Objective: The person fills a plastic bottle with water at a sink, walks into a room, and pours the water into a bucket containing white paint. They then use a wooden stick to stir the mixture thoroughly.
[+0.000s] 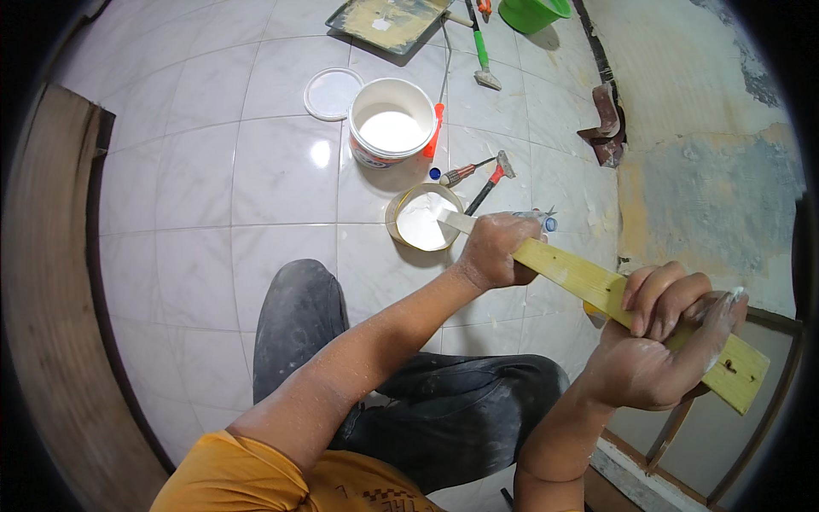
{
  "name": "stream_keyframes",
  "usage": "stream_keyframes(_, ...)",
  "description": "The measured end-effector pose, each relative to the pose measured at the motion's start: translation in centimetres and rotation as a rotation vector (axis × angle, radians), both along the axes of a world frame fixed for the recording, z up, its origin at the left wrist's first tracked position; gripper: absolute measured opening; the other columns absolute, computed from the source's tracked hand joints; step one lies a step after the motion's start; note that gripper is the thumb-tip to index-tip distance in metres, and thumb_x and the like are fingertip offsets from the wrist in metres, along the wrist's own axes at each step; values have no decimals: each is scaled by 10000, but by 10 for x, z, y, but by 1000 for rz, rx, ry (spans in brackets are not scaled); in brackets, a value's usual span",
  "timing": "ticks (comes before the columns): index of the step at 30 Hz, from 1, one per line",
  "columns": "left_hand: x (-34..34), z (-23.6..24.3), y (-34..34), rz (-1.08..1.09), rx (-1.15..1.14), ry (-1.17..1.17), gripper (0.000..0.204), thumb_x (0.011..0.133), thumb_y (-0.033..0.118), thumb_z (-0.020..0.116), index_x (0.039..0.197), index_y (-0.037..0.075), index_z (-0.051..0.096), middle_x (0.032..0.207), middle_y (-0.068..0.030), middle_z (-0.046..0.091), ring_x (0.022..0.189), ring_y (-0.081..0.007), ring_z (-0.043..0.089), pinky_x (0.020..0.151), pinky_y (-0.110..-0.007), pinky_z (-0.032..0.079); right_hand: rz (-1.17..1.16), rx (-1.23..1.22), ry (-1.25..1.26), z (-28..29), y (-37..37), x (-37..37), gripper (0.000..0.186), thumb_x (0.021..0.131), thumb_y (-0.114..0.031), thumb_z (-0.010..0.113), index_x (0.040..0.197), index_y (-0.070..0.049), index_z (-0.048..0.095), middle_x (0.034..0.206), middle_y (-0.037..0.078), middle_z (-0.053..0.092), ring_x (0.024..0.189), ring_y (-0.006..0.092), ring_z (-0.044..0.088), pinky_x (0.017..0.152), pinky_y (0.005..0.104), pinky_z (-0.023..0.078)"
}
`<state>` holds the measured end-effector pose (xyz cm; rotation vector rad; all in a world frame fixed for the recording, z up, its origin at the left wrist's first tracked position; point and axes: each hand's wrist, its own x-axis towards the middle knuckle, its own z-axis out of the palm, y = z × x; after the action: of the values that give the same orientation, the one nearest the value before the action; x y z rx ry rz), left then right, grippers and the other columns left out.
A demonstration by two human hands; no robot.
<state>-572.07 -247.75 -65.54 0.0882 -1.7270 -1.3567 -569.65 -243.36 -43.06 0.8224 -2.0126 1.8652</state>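
Head view: the yellow slat (pixel 570 273) is held diagonally, its whitened tip apparently set in white paste (pixel 418 224) inside the tub (pixel 393 227), its butt toward four o'clock. It is clasped in the closed grip of the left hand (pixel 499 247) and, nearer the butt, of the right hand (pixel 653 363). Were it levered hard, the unsteadied tub could be tipped and paste spilled across the floor (pixel 290 188).

Here's the long yellow wooden slat (pixel 584 280), slanting across, dark spots on its broad end, the whitened tip dipping into white paste (pixel 416 224), which sits uneven inside a round tub (pixel 393 224), upright on the tiled floor (pixel 196 183).
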Motion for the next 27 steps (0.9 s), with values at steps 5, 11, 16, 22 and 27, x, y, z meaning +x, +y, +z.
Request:
stream_keyframes(5, 27, 1, 12, -130, 25, -173, 218, 794, 225, 747, 801, 85, 579, 695, -145, 626, 662, -375, 659, 605, -458, 521, -71, 124, 1, 8, 6, -4, 286, 1123, -315, 390, 929, -106, 399, 636, -4, 316, 484, 80, 328, 485, 235, 324)
stream_keyframes(11, 40, -1, -17, -89, -132, -229, 237, 770, 246, 761, 828, 85, 596, 694, -131, 635, 661, -356, 671, 598, -449, 532, 81, -63, -106, 5, 11, -5, 298, 1135, -299, 353, 885, -136, 357, 638, -2, 327, 488, 90, 340, 499, 238, 354)
stream_keyframes(16, 14, -4, -26, -21, -109, -46, 277, 861, 166, 731, 689, 89, 529, 599, -127, 546, 544, -346, 597, 516, -430, 468, 50, -43, -18, -6, 4, 2, 289, 1136, -298, 333, 900, -131, 339, 638, 2, 327, 498, 98, 357, 503, 266, 386)
stream_keyframes(22, 7, -1, 5, -58, 32, 33, 221, 853, 173, 740, 759, 77, 564, 646, -141, 577, 593, -376, 621, 545, -431, 492, -84, 74, 54, 5, -2, -6, 348, 1113, -258, 439, 807, -95, 407, 582, 8, 328, 452, 93, 336, 458, 253, 341)
stream_keyframes(27, 34, -3, 4, -152, -71, -237, 294, 759, 296, 783, 871, 83, 614, 722, -132, 648, 693, -358, 681, 629, -452, 546, -103, -30, -66, 11, -2, -10, 431, 1110, -286, 461, 722, -113, 391, 574, -4, 310, 444, 89, 326, 452, 253, 327)
